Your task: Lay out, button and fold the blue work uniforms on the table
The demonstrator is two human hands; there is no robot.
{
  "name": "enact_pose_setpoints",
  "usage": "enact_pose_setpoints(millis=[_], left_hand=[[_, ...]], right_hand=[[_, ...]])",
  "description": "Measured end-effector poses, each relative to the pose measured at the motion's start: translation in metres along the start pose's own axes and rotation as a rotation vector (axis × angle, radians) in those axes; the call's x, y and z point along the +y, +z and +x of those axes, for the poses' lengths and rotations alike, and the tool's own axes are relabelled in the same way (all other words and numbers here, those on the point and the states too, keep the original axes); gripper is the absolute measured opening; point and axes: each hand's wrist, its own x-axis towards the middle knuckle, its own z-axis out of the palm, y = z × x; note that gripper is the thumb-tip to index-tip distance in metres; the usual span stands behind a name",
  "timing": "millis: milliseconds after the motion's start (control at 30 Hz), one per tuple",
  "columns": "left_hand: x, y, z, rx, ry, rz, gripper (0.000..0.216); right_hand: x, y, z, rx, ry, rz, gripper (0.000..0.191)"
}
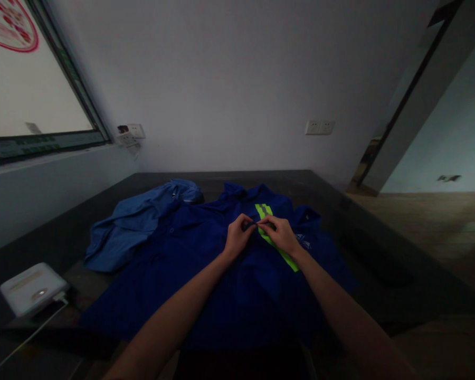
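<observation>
1. Evidently, the blue work jacket (245, 285) serves as landmark: it lies spread over the dark surface (320, 192), directly beneath both hands. Whether a second dark blue garment lies within the same spread cannot be told.
2. Left hand (237, 235): thumb and forefinger brought together in a pinch on a small dark blue fold, apparently the jacket's cloth.
3. Right hand (280, 236): fingers likewise closed to a fine pinch, tips near the left hand's and over the jacket's reflective strip (286, 257). The exact bit gripped is too small to confirm. Judgement: the paired pinch keeps a small portion steady between the hands.
4. The jacket is presumably laid flat so that the strip, yellow-green with a grey band, lies exposed and reachable.
5. Left of the jacket and against it: a lighter blue shirt (130, 227), loosely bunched, probably put aside to free working room.
6. Further left, nearer the wearer: a white box (34, 287) with a white cable (31, 335) plugged in, apart from the jacket.
7. Markings: white print (304, 241) on the jacket, beside the right hand, illegible; green lettering (35, 145) on the window frame, beyond the jacket to the left, illegible. No brand could be read.
</observation>
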Motion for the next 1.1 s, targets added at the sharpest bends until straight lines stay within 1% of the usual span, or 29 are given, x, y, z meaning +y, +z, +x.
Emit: enact_pose_setpoints(millis=[100,200,267,333,433,533,633,700,767,867,967,1033,1100], left_hand=[[-0.002,0.001,-0.001,0.01,0.019,0.024,0.009],[-0.004,0.001,-0.001,0.005,0.032,0.034,0.011],[-0.005,0.0,0.0,-0.03,0.044,0.027,0.011],[-0.005,-0.003,0.003,-0.1,0.071,0.008,0.012],[-0.003,-0.009,0.008,-0.185,0.11,0.002,0.018],[-0.002,-0.017,0.015,-0.21,0.107,0.013,0.021],[-0.005,-0.024,0.022,-0.188,0.06,0.026,0.018],[-0.011,-0.028,0.025,-0.191,0.015,0.071,0.019],[-0.018,-0.03,0.026,-0.211,-0.013,0.165,0.016],[-0.029,-0.032,0.025,-0.238,-0.007,0.359,0.014],[-0.034,-0.032,0.024,-0.267,-0.003,0.474,0.015],[-0.033,-0.033,0.024,-0.255,0.009,0.498,0.017],[-0.03,-0.033,0.025,-0.201,0.044,0.502,0.015]], right_hand=[[0.0,0.006,-0.001,-0.01,-0.001,-0.006,0.012],[0.001,0.007,-0.001,0.034,0.005,0.001,0.011],[0.001,0.006,0.0,0.061,0.02,0.011,0.011],[0.002,0.005,0.001,0.074,0.042,0.015,0.012],[0.006,0.002,0.003,0.066,0.067,0.0,0.012],[0.013,-0.002,0.006,0.05,0.094,-0.039,0.013],[0.022,-0.01,0.007,0.068,0.144,-0.108,0.011],[0.028,-0.018,0.008,0.111,0.183,-0.171,0.011],[0.034,-0.026,0.008,0.161,0.219,-0.227,0.011],[0.042,-0.037,0.008,0.206,0.252,-0.281,0.013],[0.047,-0.045,0.006,0.235,0.286,-0.335,0.014],[0.05,-0.051,0.005,0.263,0.322,-0.38,0.015],[0.052,-0.056,0.004,0.288,0.375,-0.431,0.016]])
